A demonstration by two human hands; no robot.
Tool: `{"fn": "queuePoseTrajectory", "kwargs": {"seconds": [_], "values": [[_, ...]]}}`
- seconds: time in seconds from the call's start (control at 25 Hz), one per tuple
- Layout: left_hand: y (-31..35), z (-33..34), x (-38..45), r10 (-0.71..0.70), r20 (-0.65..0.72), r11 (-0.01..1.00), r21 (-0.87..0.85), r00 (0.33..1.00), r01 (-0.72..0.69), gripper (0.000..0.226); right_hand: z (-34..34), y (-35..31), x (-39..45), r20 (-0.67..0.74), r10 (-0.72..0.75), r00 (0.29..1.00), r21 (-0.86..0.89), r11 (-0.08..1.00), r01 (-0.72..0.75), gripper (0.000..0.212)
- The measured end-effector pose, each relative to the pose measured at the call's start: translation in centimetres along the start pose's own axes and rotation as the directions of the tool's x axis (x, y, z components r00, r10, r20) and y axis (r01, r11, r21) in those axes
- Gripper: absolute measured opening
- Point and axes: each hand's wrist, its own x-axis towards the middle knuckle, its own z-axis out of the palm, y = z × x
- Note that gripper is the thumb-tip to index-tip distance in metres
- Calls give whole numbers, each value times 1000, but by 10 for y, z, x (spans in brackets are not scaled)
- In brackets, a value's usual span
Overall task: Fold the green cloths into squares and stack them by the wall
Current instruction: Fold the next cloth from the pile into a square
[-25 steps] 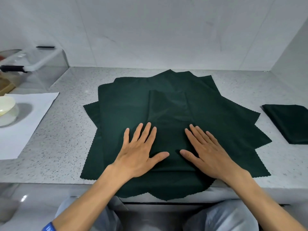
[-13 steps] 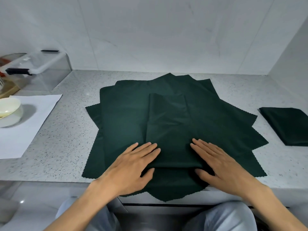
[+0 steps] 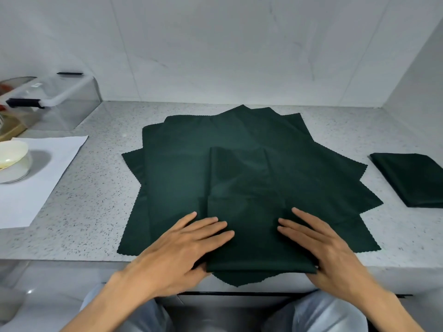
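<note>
Several dark green cloths (image 3: 177, 178) lie spread flat in a fanned pile on the speckled counter (image 3: 91, 212). On top of them lies a green cloth folded into a long strip (image 3: 247, 236), with its near part doubled over away from me. My left hand (image 3: 182, 250) grips the strip's near left corner, fingers on top and thumb underneath. On the near right corner, my right hand (image 3: 323, 248) holds the strip the same way. A finished folded green cloth (image 3: 412, 178) rests at the far right, close to the side wall.
A white sheet of paper (image 3: 36, 188) lies at the left with a pale bowl (image 3: 12, 161) on it. Behind it stands a clear plastic box (image 3: 60, 101) with black clips. The tiled wall (image 3: 239, 56) bounds the counter at the back; the pile overhangs the front edge.
Both hands slid from lying flat on the strip to its near corners, took hold, and turned the near part over away from me.
</note>
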Motion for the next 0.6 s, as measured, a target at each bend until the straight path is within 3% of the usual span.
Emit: {"fn": "queuePoseTrajectory", "kwargs": {"seconds": [0.08,0.16,0.24,0.36,0.48,0.6], "values": [[-6,-3,9,-13,67,1000,-14,998,14,76,0,5,7,27,-8,1000,18,1000,8,59],[-17,-12,27,-29,101,999,-40,994,33,85,-4,14,22,162,-33,986,13,999,32,73],[-30,-17,40,-63,98,996,-62,993,69,84,-6,27,37,248,-36,968,-1,999,37,72],[-38,-1,44,-93,0,982,-167,996,91,75,5,39,48,134,5,991,16,1000,-7,53],[-34,10,44,-126,-182,968,-236,975,81,65,11,40,55,8,3,1000,40,999,-4,41],[-33,-3,49,-217,-165,880,-459,962,120,50,0,37,62,-51,65,997,279,959,-48,25]]}}
